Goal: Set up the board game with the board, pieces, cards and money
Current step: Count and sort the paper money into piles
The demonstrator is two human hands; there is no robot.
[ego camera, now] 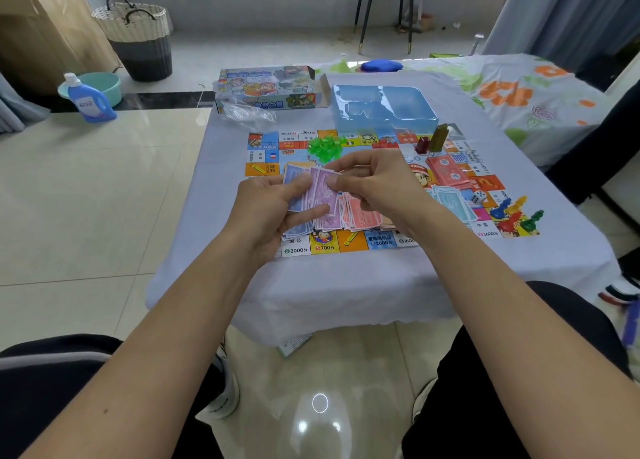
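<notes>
Head view: both hands, left (268, 209) and right (372, 184), pinch purple notes (320, 195); blue tray (382, 110) looks empty.

Both forearms bare, entering from lower frame corners, converging at frame centre. Left hand (273, 209) palm up, fingers curled under, thumb on top, gripping fanned paper money (313, 190). Right hand (372, 181) just beside it, back toward camera, thumb and forefinger pinching upper edge of same money. Wrists roughly level.
</notes>
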